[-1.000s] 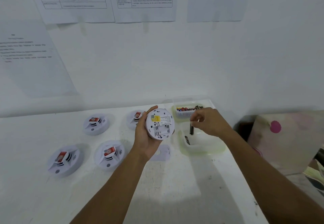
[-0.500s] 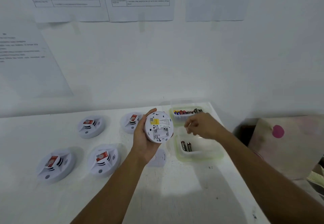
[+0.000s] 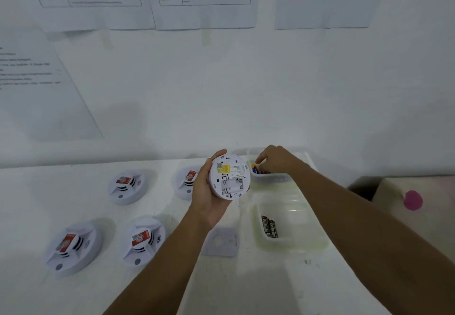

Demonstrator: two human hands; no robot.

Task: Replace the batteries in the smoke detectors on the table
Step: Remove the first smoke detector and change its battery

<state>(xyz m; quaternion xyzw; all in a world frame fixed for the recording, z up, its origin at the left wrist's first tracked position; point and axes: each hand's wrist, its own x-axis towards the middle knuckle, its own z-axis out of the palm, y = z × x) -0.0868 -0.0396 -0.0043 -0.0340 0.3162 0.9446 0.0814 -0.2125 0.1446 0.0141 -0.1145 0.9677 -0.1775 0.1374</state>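
2 batteries (image 3: 269, 226) in near tub (image 3: 309, 247); right hand (image 3: 278, 160) in far tub (image 3: 275, 179), grasp unclear; left hand (image 3: 204, 192) fingers (image 3: 218, 155) clasp detector (image 3: 230, 176).

The right hand (image 3: 275, 160) has let go of the slim dark battery it dangled a second ago and swung off to twelve o'clock, fingertips now dipping into the far clear plastic tub (image 3: 279, 179) among the colourful batteries (image 3: 254, 168). In the near clear plastic tub (image 3: 307, 245), two dark cylindrical batteries (image 3: 269, 225) now lie side by side where there was one.
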